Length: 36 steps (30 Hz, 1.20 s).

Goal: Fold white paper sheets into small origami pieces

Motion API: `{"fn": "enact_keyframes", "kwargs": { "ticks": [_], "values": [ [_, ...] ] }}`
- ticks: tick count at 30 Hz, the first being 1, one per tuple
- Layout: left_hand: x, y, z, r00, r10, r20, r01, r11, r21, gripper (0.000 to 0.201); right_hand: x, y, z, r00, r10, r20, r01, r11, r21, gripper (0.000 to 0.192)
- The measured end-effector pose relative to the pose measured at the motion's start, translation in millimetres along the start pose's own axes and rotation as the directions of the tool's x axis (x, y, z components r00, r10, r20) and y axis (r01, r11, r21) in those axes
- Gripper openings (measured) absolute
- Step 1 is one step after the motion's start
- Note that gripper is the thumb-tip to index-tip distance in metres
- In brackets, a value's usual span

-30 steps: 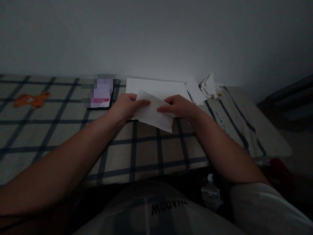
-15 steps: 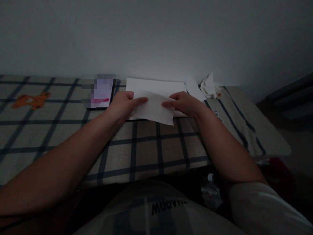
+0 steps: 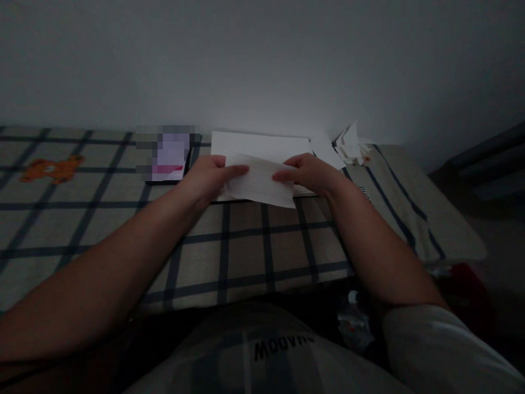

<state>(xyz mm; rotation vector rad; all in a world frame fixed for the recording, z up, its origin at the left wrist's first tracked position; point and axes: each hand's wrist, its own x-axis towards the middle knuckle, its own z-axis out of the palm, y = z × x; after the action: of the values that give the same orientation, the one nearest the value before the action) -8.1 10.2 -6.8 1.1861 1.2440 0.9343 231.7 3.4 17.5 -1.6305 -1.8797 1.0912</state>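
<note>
Between my two hands is a sheet of white paper, slightly tilted, its lower right corner hanging free. My left hand pinches its left side, thumb on top and the other fingers mostly hidden behind it. My right hand grips the right side in the same way, its thumb pointing left across the sheet. Behind and below the held paper lies a larger flat white sheet or pad with a dark lower edge. Folded white paper stands to the right of it, beside a small loose white piece.
A phone with a lit, partly blurred screen rests left of my hands. Further left is an orange bear-shaped item. The checked cloth covers the table up to the wall. A clear plastic bottle is below the table edge.
The held paper has shifted very slightly to the right and its lower edge has risen a little. Both hands keep their grip almost in place.
</note>
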Motion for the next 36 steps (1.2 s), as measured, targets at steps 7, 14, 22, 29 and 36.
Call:
{"fn": "enact_keyframes", "kwargs": {
  "ticks": [7, 14, 22, 29, 36],
  "values": [
    [-3, 5, 1.3, 0.999, -0.027, 0.025, 0.027, 1.0, 0.005, 0.022, 2, 3, 0, 1.0, -0.011, -0.002, 0.011, 1.0, 0.0, 0.031],
    [-5, 15, -2.3, 1.0, 0.009, -0.014, -0.003, 0.932, 0.362, 0.021, -1, 1, -3, 0.998, -0.035, 0.054, 0.038, 0.997, -0.071, 0.03],
    [-15, 17, -6.2, 0.829, 0.518, 0.21, -0.456, 0.41, 0.79, 0.029, -4, -3, 4, 0.989, -0.043, 0.143, 0.061, 0.991, -0.12, 0.028],
    [-17, 14, 2.7, 0.873, 0.249, 0.419, -0.488, 0.464, 0.74, 0.032, -9, -12, 14, 0.976, -0.117, 0.186, 0.152, 0.97, -0.19, 0.027],
    [-13, 15, -1.9, 0.922, 0.21, 0.326, -0.381, 0.645, 0.663, 0.031, -7, -9, 11, 0.991, -0.099, 0.086, 0.108, 0.988, -0.108, 0.033]
  ]
}}
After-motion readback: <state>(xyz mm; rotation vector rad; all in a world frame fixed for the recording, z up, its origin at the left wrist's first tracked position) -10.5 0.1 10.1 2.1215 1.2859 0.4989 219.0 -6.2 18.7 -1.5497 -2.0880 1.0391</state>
